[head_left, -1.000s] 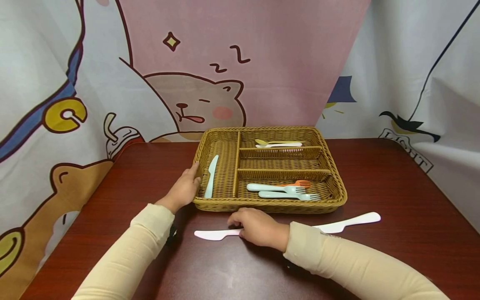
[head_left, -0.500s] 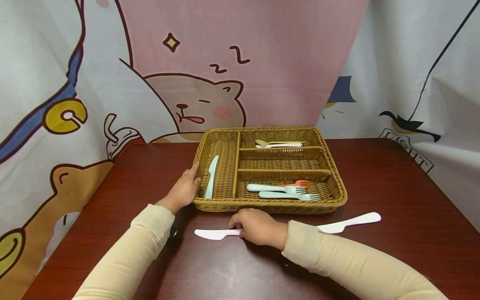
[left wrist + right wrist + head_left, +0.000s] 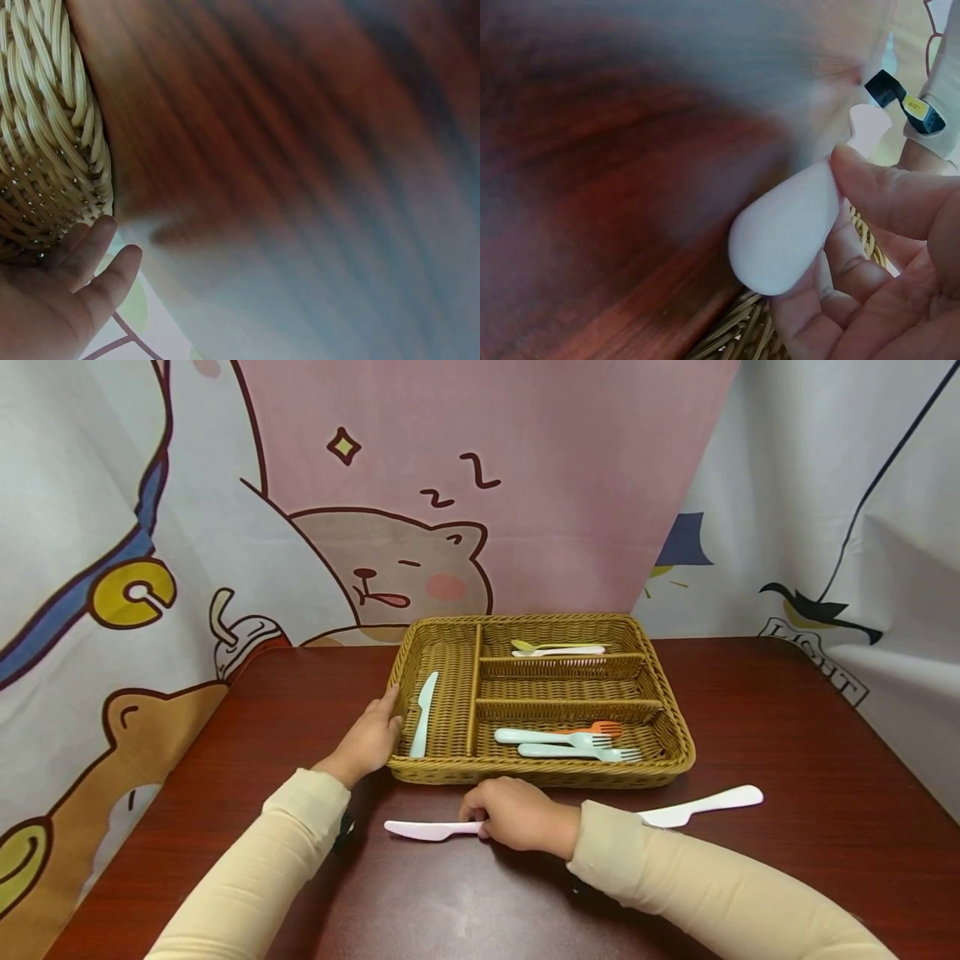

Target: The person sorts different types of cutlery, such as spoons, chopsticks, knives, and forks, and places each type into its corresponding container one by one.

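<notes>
My right hand (image 3: 521,814) pinches a pale pink plastic knife (image 3: 423,831) by its handle, low over the table in front of the basket. The blade points left. In the right wrist view the rounded handle end (image 3: 784,236) sits between thumb and fingers. My left hand (image 3: 366,745) rests against the left side of the wicker cutlery basket (image 3: 540,772), fingers extended along it; the left wrist view shows these fingers (image 3: 97,247) at the woven wall. A mint knife (image 3: 423,718) lies in the basket's left compartment.
A white knife (image 3: 705,806) lies on the table (image 3: 787,718), partly behind my right sleeve. Mint forks (image 3: 540,737) and an orange fork (image 3: 606,727) lie in the near right compartment. A yellow utensil (image 3: 522,645) and a white one (image 3: 577,650) lie in the far one.
The pink knife has turned slightly in my right hand, its blade looking narrower, and its tip has shifted a little left. My left hand and the basket stay put.
</notes>
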### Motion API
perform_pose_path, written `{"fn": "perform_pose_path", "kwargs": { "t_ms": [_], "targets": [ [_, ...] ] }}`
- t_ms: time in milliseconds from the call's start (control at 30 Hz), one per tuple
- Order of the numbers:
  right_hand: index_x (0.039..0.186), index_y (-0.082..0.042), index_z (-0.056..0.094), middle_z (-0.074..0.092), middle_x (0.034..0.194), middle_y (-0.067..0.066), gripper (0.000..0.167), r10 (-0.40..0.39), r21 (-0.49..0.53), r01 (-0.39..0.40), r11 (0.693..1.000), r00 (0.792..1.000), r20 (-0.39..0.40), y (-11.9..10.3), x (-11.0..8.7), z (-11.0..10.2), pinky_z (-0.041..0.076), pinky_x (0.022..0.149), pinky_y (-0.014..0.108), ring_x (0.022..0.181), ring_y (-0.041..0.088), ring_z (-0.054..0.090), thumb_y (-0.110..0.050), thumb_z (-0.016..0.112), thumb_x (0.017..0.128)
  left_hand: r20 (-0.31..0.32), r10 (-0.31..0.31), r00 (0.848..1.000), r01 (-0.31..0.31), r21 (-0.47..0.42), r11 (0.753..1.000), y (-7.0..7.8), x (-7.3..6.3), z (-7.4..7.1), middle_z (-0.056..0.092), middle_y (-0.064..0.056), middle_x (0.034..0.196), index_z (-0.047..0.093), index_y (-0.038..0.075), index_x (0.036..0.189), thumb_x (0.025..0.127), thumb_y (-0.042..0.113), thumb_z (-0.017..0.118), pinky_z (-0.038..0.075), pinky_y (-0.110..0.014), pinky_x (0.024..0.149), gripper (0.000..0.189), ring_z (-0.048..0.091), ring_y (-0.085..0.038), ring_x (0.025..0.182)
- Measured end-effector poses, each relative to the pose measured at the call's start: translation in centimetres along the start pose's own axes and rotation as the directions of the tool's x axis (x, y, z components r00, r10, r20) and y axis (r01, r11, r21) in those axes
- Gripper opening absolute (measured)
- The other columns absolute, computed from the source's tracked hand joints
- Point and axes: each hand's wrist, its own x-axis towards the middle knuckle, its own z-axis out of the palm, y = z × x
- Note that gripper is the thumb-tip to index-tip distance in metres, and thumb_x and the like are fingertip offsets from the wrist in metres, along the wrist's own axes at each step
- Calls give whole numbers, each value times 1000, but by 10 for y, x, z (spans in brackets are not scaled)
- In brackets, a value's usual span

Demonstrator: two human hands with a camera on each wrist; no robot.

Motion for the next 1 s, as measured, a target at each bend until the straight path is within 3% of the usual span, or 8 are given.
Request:
{"fn": "perform_pose_path", "kwargs": {
  "t_ms": [300,467,1000],
  "targets": [
    [83,-17,69,56,72,-11,19,-65,84,66,994,998,-22,-1,-6,-4,43,62,22,67,2,50,0,75,76,-3,22,1000,-22,5,1000,0,0,2,30,-30,148,10,0,154,103,12,35,25,-51,113,58,30,-39,138],
    [85,-14,70,59,73,-10,18,-86,197,91,976,996,-33,-6,-7,-10,44,65,21,69,1,51,2,73,77,-2,22,1000,-22,5,1000,1,0,1,30,-31,148,10,0,154,103,12,35,25,-52,113,58,30,-40,138],
    [94,-10,68,61,77,-5,15,-65,377,99,921,993,-101,-25,7,-30,46,64,22,67,4,53,1,69,84,-15,-5,1000,4,-20,1000,1,0,0,32,-30,148,13,2,155,102,13,37,27,-51,112,59,33,-40,137]
  ]
}}
